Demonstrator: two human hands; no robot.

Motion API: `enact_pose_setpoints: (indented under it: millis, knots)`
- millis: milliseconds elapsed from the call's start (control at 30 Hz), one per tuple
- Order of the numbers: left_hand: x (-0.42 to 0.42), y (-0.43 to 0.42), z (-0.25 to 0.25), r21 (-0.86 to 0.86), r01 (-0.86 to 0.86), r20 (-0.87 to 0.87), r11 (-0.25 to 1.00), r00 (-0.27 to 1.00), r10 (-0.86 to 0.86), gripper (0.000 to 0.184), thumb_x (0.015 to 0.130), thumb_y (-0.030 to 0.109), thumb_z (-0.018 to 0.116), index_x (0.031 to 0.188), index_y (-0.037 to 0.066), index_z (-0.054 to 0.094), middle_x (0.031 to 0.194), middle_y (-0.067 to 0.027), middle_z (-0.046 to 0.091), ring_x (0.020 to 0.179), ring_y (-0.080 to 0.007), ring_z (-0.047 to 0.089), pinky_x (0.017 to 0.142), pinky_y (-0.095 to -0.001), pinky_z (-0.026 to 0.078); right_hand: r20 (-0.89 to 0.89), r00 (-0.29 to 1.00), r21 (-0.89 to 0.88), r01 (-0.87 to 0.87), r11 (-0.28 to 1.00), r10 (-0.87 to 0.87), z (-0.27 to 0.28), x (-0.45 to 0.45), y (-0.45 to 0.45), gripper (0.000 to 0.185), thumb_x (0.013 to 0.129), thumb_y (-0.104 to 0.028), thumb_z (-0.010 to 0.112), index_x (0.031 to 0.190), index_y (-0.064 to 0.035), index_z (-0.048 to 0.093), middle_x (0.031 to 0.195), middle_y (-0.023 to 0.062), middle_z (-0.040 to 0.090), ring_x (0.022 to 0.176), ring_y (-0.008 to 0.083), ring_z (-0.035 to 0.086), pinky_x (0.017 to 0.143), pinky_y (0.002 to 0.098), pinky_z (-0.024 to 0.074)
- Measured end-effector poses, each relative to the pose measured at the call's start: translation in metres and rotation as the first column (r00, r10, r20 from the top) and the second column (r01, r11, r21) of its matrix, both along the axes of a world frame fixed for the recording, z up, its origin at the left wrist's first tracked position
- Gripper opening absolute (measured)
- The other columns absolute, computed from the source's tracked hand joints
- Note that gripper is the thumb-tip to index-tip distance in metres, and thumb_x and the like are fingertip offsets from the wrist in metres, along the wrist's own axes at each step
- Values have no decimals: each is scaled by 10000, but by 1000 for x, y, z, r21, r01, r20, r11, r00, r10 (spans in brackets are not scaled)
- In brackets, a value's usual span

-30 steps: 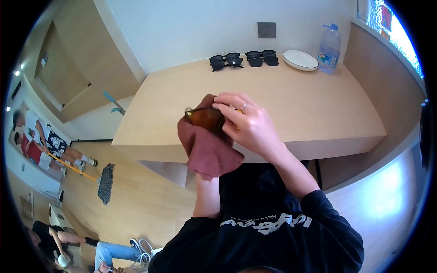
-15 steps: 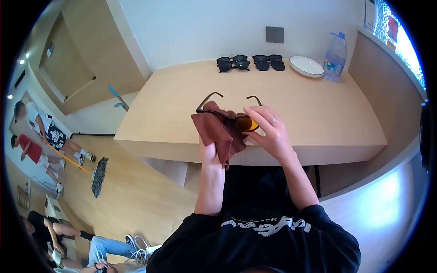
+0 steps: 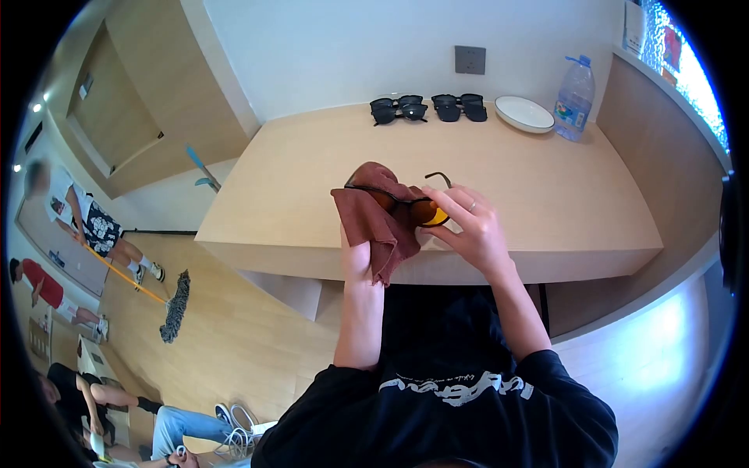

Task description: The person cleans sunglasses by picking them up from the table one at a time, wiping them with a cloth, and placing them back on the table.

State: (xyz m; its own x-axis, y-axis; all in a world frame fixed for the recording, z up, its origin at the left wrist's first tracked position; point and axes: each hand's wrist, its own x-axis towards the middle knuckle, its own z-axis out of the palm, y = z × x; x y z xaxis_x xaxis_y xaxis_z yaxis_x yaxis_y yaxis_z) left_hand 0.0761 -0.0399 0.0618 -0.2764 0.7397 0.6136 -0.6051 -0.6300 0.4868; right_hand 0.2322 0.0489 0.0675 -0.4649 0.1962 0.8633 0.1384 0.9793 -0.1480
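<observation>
A brown-red cloth (image 3: 390,234) drapes over my left hand (image 3: 356,256), hiding its fingers; only the heel of the hand and the wrist show below it. The cloth is bunched against one side of a pair of dark-framed sunglasses (image 3: 398,201) with amber-tinted lenses, and part of it rises behind that lens. My right hand (image 3: 473,226), with a ring on one finger, pinches the sunglasses at the other lens and hinge. One temple arm stands up beyond that hand; the other is hidden by the cloth. Both hands are above the table's front edge.
Several dark sunglasses (image 3: 399,111) lie at the back of the wooden table (image 3: 296,179), beside a white plate (image 3: 519,123) and a plastic bottle (image 3: 573,101). A raised side panel (image 3: 647,148) bounds the right. At left, a person holds a mop (image 3: 175,308); others are nearby.
The cloth has been drawn up over the left side of the sunglasses, covering that temple arm. My right hand has shifted slightly right with the glasses. The mop has moved slightly.
</observation>
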Motion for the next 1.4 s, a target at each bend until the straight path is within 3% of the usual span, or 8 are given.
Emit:
enact_pose_setpoints:
  millis: [233, 333, 567, 700, 767, 1000, 1167, 1400]
  knots:
    - [4, 4, -14, -187, -173, 87, 967, 978, 191, 401, 1051, 360, 438, 1231, 7, 501, 1134, -135, 622, 1016, -250, 627, 901, -380, 526, -50, 998, -20, 35, 999, -36, 0, -10, -10, 651, 605, -108, 865, 1222, -86, 660, 867, 92, 647, 800, 272, 629, 706, 361, 526]
    - [7, 3, -17, -60, -68, 57, 996, 996, 71, 376, 1051, 329, 448, 1250, 15, 508, 1162, -134, 622, 1007, -244, 638, 859, -369, 550, -52, 998, -48, 37, 998, -40, 3, -12, -19, 659, 615, -75, 844, 1244, -90, 650, 869, 96, 648, 764, 262, 626, 675, 352, 526]
    - [14, 3, -13, -437, -71, 72, 897, 991, 113, 353, 1038, 257, 427, 1299, 29, 495, 1141, -136, 628, 997, -269, 650, 852, -369, 569, 34, 999, -119, 28, 993, -24, 9, -8, -18, 680, 623, -77, 805, 1275, -116, 617, 860, 65, 631, 795, 274, 633, 711, 366, 530]
    - [16, 1, -9, -301, 141, 158, 943, 983, -96, 360, 1036, 277, 435, 1293, 32, 496, 1146, -132, 621, 1018, -252, 635, 861, -378, 562, 56, 998, -91, -3, 996, 8, 20, -5, -18, 660, 631, -72, 793, 1265, -122, 621, 872, 67, 632, 827, 278, 630, 754, 390, 527]
    - [25, -2, -7, -438, -5, 224, 899, 968, 114, 371, 1033, 287, 434, 1300, 35, 490, 1162, -129, 614, 1037, -243, 620, 873, -393, 554, 55, 998, -22, 3, 1000, -1, 21, -4, -18, 657, 632, -66, 791, 1264, -123, 621, 876, 68, 633, 835, 277, 630, 764, 397, 526]
    - [22, 14, -22, -315, -18, 66, 949, 997, 41, 265, 991, 177, 510, 1175, -6, 562, 1091, -111, 626, 969, -198, 639, 809, -340, 565, -35, 999, 25, 4, 1000, -3, 14, -9, -16, 665, 582, -32, 774, 1231, -100, 649, 857, 61, 624, 788, 264, 613, 766, 390, 518]
    - [33, 6, -32, -298, -258, 61, 919, 956, 288, 106, 931, 37, 530, 991, 6, 611, 927, -63, 653, 854, -144, 639, 730, -284, 544, -103, 993, -109, 49, 993, -61, 18, -12, -20, 697, 578, 41, 752, 1254, -100, 656, 852, 82, 634, 822, 282, 617, 726, 366, 522]
    - [25, 14, -31, -317, -83, 235, 945, 958, 163, 115, 915, 4, 537, 999, -3, 616, 939, -65, 658, 900, -140, 643, 783, -282, 557, 76, 997, 49, -7, 999, 3, 34, -3, -11, 582, 687, -51, 731, 1258, -127, 650, 1217, 108, 591, 1088, 299, 585, 920, 401, 481]
